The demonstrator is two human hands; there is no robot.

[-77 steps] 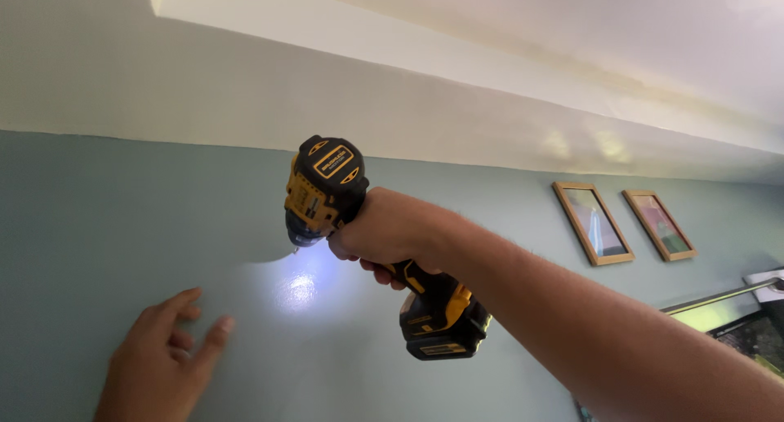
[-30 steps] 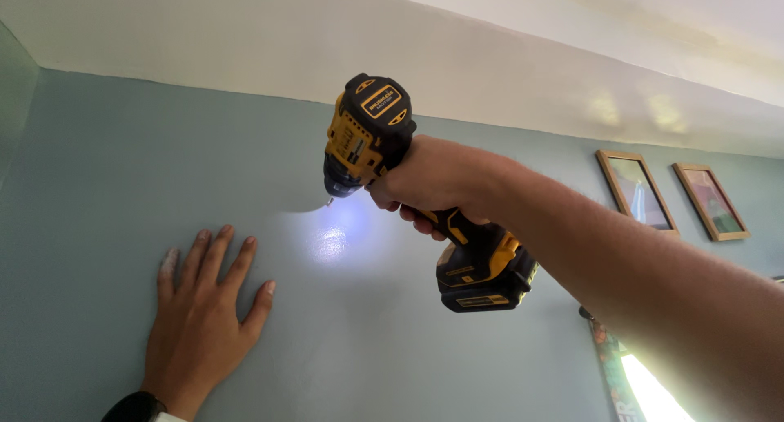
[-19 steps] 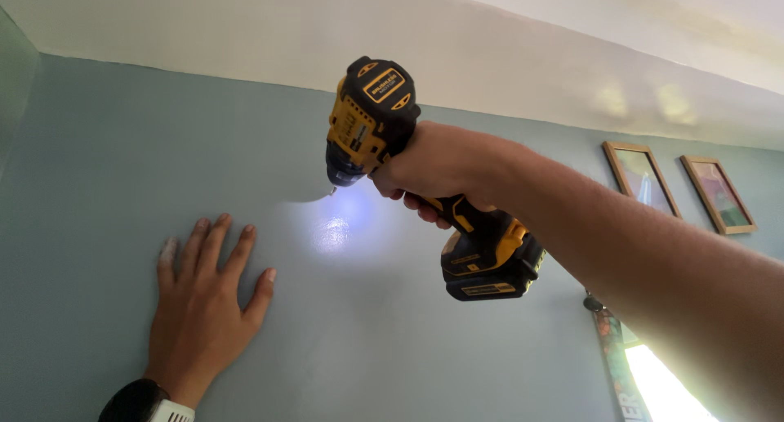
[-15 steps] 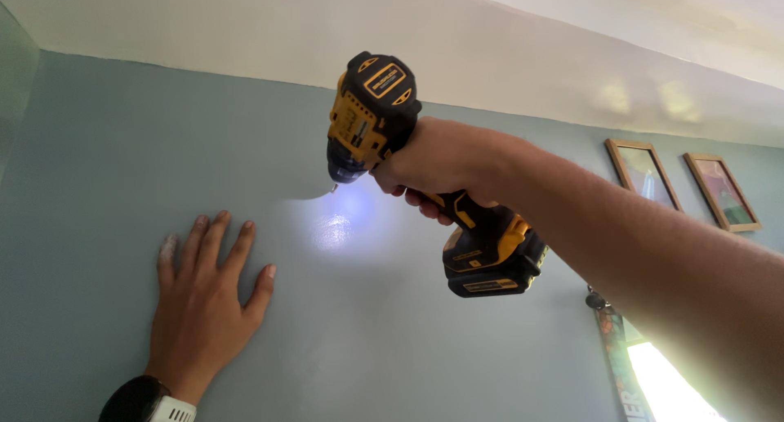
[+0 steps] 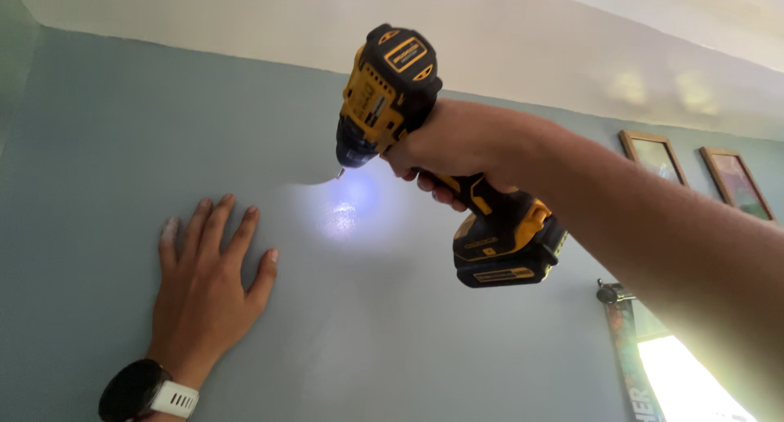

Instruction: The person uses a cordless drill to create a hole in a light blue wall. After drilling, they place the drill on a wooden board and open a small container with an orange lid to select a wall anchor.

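Held the cordless drill (image 5: pixel 390 91) high in the right hand (image 5: pixel 457 140), fingers wrapped fully round the grip just below the yellow-and-black body; could not make out the trigger finger. Carried the battery pack (image 5: pixel 506 254) low and to the right of that hand, so ran the handle down and rightward, with the short barrel aimed down and to the left, into the blue-grey wall (image 5: pixel 98 144). Set the bit tip (image 5: pixel 340 174) right at the paint, touching or just short of it; could not tell which. Threw a bluish-white patch of light (image 5: pixel 343 214) onto the wall just below the tip.

Laid the left hand (image 5: pixel 204 291) flat against the wall, palm down, fingers straight and spread, gripping nothing. Placed it lower than the bit and well to its left, apart from the lit patch, with bare paint between. Had the drill, then, up and to the right of the left hand and wholly within the right one, nose toward the left hand's side.

Wore a dark watch (image 5: pixel 147 393) with a white strap on the left wrist. Saw two framed pictures (image 5: pixel 653 156) far along the wall to the right, a patterned strap (image 5: pixel 629 357) hanging from a hook beneath the right forearm, and a white band (image 5: pixel 245 22) above the blue paint.
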